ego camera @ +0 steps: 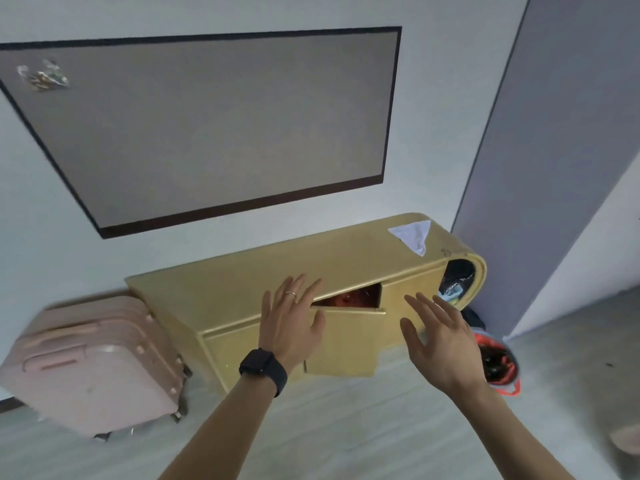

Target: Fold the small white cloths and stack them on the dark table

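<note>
Nearest, left hand [294, 322] & right hand [440, 337] are both empty w/ fingers spread, raised before the yellow cabinet [242, 291], whose far right top carries one small white cloth [412, 235], prob. light, limp, non-slip, so pinch 2 corners.

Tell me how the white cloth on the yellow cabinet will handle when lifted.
The white cloth lies thin and wrinkled on the cabinet, so it will probably go limp and drape. It looks light; a pinch should lift it. On that smooth top it may slide.
</note>
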Available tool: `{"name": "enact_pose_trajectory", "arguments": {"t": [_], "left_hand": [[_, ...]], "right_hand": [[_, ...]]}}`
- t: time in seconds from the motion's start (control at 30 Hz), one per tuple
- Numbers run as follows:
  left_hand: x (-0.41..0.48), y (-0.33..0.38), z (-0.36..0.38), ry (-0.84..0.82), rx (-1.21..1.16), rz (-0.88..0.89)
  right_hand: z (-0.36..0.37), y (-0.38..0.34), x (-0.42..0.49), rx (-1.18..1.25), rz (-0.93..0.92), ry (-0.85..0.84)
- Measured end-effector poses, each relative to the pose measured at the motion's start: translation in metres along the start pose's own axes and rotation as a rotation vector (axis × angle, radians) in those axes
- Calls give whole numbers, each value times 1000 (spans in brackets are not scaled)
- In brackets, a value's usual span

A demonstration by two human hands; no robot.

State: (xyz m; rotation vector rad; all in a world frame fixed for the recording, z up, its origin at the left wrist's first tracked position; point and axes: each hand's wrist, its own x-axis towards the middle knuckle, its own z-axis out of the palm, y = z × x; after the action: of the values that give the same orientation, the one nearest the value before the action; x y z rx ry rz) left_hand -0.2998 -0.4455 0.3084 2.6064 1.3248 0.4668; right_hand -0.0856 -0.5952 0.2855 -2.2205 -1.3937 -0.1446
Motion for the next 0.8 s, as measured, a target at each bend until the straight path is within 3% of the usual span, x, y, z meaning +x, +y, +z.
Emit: {"name": "enact_pose_trajectory", "arguments": {"t": [0.4, 0.8], "left_hand": [[260, 4, 129, -198, -65, -75], [456, -14, 319, -527, -14, -85]], "right_hand": [[121, 122, 239, -52, 129, -217], [281, 269, 403, -62, 422, -617]]}}
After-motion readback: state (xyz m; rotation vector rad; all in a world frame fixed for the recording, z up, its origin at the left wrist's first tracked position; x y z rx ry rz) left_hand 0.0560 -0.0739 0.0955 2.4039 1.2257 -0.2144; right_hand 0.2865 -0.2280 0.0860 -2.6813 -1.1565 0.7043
